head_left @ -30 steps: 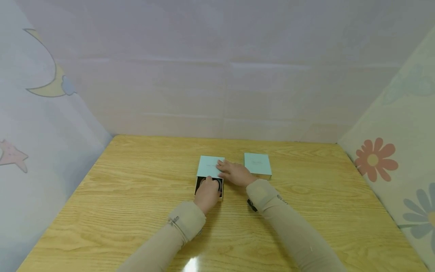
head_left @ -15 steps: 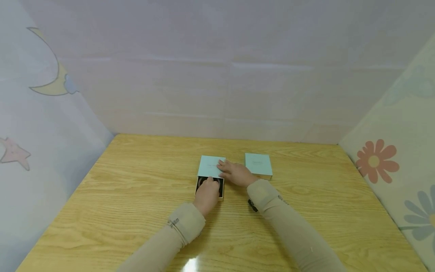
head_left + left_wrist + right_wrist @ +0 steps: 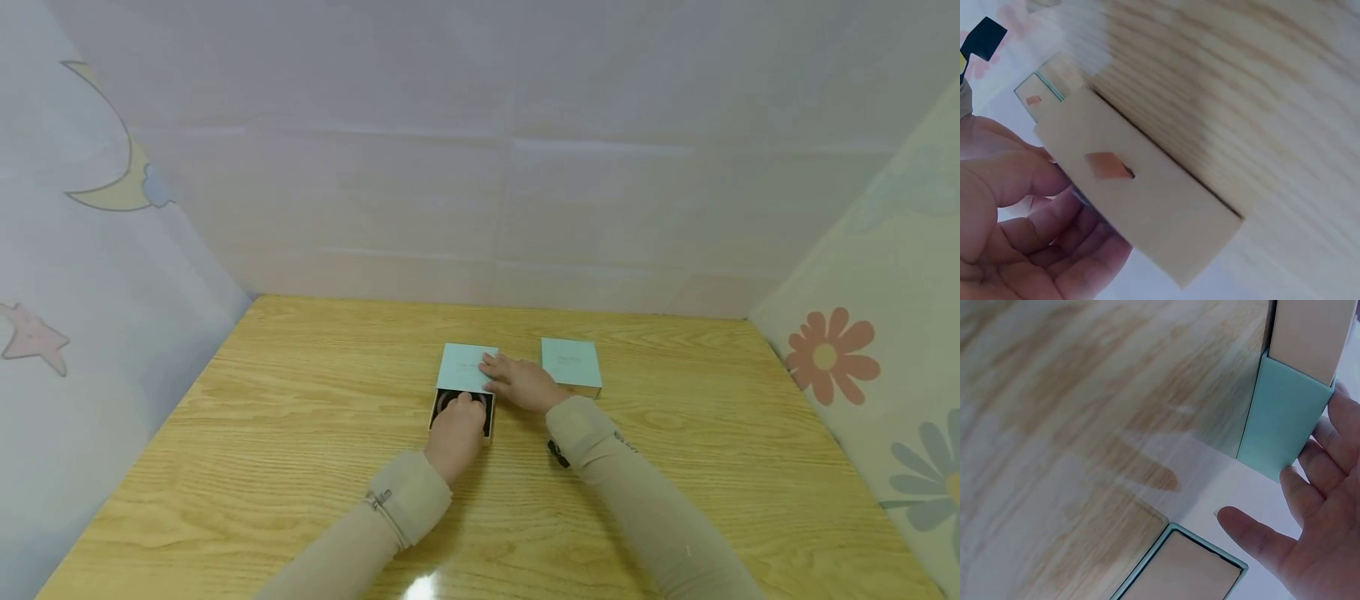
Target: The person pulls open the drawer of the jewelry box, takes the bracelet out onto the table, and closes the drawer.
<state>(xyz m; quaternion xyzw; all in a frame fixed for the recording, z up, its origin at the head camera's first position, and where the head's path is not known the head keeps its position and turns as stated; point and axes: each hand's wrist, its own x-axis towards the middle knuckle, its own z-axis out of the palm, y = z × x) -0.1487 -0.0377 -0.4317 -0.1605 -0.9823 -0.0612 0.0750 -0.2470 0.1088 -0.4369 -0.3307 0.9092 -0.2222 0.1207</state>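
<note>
A pale blue sleeve box (image 3: 465, 363) lies in the middle of the table, its cream inner tray (image 3: 1141, 200) slid partly out toward me. Inside the tray's dark lining is a dark ring-shaped thing (image 3: 446, 401). My left hand (image 3: 456, 429) reaches in from above, its fingers curled at this thing and hiding most of it. In the left wrist view an orange pull tab (image 3: 1107, 166) marks the tray's front. The right hand (image 3: 522, 383) rests its spread fingers on the sleeve's top right edge, with the thumb (image 3: 1254, 534) held apart.
A second pale blue box (image 3: 568, 362), its tray pushed in, stands right of the right hand. Pale curtain walls (image 3: 487, 217) rise behind and on both sides of the wooden table (image 3: 300, 392).
Both hands keep nearly the same places. The left hand's fingers have shifted slightly within the tray, and the view has moved a little.
</note>
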